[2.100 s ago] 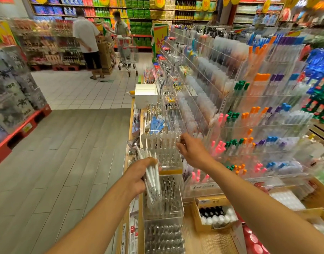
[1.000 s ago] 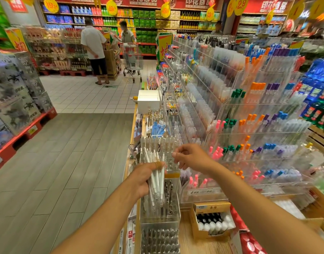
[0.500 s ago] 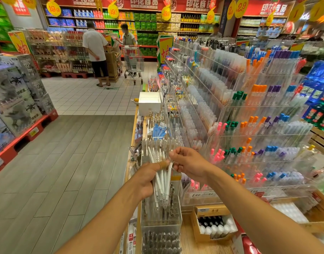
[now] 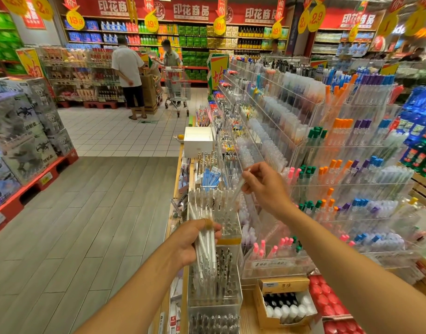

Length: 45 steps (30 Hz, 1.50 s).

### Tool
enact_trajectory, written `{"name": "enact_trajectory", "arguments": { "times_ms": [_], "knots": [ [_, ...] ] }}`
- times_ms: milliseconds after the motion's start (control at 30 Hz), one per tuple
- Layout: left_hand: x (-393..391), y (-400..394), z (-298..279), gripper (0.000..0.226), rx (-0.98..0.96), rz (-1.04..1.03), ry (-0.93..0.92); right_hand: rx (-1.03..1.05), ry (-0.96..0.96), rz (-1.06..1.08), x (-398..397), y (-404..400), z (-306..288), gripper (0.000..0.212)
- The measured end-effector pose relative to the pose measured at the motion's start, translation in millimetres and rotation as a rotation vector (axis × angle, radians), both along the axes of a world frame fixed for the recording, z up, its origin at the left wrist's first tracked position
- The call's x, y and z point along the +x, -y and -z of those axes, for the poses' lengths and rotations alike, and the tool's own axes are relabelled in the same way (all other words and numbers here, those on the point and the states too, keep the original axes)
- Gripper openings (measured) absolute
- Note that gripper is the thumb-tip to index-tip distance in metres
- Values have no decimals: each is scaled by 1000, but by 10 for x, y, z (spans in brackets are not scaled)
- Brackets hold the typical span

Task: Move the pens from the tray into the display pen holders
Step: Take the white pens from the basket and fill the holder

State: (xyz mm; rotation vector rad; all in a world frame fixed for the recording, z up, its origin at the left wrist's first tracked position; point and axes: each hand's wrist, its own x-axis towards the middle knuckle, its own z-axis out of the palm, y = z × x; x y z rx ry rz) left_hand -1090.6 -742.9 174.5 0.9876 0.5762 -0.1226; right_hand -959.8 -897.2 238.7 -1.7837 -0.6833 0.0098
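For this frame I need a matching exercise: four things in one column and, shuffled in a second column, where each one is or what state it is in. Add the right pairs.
Things
1. left hand
2. right hand
3. white box
4. open cardboard box

States or places
A. pinches a single clear pen, raised toward the display
B. on the counter at its far end, near the tiled floor
C. grips a bundle of white pens
D. low on the counter, filled with black and white caps

Pairs: 1-C, 2-A, 3-B, 4-D
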Motion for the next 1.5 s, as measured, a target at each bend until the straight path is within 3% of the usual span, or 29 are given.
{"name": "enact_trajectory", "arguments": {
  "times_ms": [133, 367, 633, 1100, 1200, 1300, 1400, 1500],
  "knots": [
    [2, -10, -14, 14, -14, 13, 12, -281, 183, -27, 2, -101, 101, 11],
    [21, -37, -8, 12, -4, -2, -10, -420, 248, -34, 70, -148, 230, 12],
    [43, -39, -39, 1, 34, -37, -31, -499, 321, -33, 114, -165, 303, 13],
    [49, 9, -91, 7, 30, 9, 0, -547, 266, 57, 51, -148, 303, 30],
    [51, 8, -81, 8, 23, 36, 11, -497, 276, 108, -6, -98, 254, 18],
    [53, 16, -96, 9, 7, 66, 19, -525, 189, -23, -73, -79, 201, 10],
    [41, 40, -144, 8, 4, 79, 35, -438, -93, -201, -145, -55, 180, 17],
    [9, 61, -176, 20, 1, 84, 67, -331, -353, -348, -200, -11, 214, 21]
  ]
}}
